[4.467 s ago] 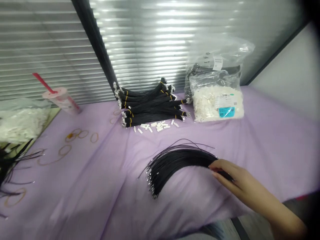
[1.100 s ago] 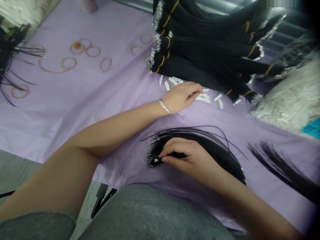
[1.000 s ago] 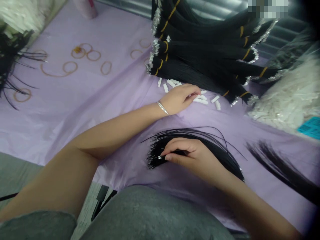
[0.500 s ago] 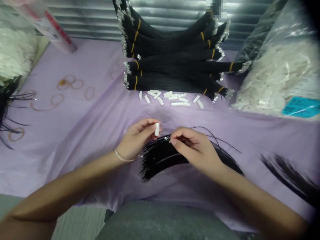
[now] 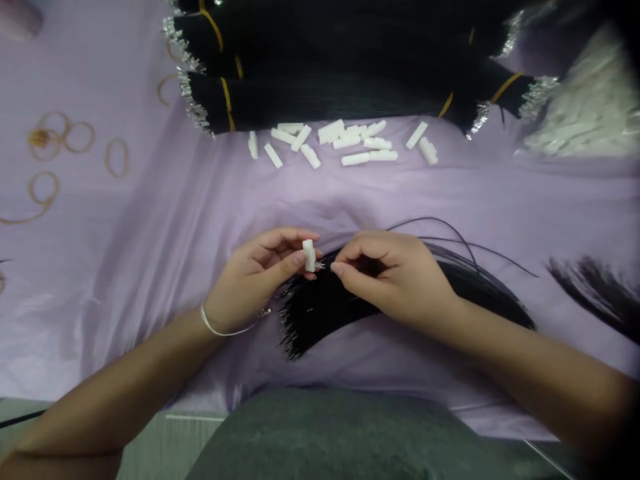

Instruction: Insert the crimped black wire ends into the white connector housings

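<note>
Between thumb and fingers, my left hand [image 5: 260, 270] pinches a small white plastic connector housing [image 5: 309, 256], held roughly upright. My right hand [image 5: 400, 270] pinches a thin black wire [image 5: 430, 219] close to its silvery metal terminal [image 5: 321, 265]. That terminal is at the lower right side of the housing; whether it has entered a slot I cannot tell. Under both hands lies a fanned bundle of loose black wires [image 5: 320, 313], with small metal tips at its left end. My right hand covers part of this bundle.
Several white housings [image 5: 345, 137] lie scattered beyond my hands. Behind them are banded black wire bundles [image 5: 340, 73] with silvery ends. Rubber bands [image 5: 79, 137] lie at left on the purple cloth [image 5: 160, 220]. A clear bag of white pieces [image 5: 590, 113] stands at right, near more dark wires [image 5: 595, 293].
The camera view has tilted down and come closer. My right hand has brought the wire's terminal over to the housing, which my left hand still holds.
</note>
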The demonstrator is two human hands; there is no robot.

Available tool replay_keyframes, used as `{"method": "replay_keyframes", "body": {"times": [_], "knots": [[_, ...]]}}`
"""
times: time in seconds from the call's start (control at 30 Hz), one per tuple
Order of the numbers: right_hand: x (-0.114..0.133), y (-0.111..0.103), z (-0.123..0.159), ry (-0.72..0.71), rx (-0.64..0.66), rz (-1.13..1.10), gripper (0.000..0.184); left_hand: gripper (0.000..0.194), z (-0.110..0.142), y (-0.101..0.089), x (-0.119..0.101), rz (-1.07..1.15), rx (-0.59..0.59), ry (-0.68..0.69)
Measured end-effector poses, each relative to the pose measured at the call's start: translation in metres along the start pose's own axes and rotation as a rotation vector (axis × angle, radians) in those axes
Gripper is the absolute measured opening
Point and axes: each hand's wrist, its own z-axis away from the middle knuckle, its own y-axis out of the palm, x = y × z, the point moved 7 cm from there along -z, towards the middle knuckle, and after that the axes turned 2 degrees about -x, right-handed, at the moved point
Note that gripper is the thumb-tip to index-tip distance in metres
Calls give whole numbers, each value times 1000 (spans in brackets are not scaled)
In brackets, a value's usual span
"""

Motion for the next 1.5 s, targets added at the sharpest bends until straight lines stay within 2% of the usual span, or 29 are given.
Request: {"method": "replay_keyframes", "body": {"times": [0.4,0.67,0.87,1.33,1.5], "knots": [[2,2,1,-32,14,67,10,15,-2,1,-1,45,7,26],[0,3,2,-1,18,63,10,14,-1,1,-3,19,4,48],[2,4,1,-36,21,76,9,14,0,3,-5,-24,-27,53],[6,7,1,-130,36,76,9,15,-1,5,-7,-20,-10,86],[3,9,1,-115,57,95,9,14,0,6,-7,-14,-10,83]]}}
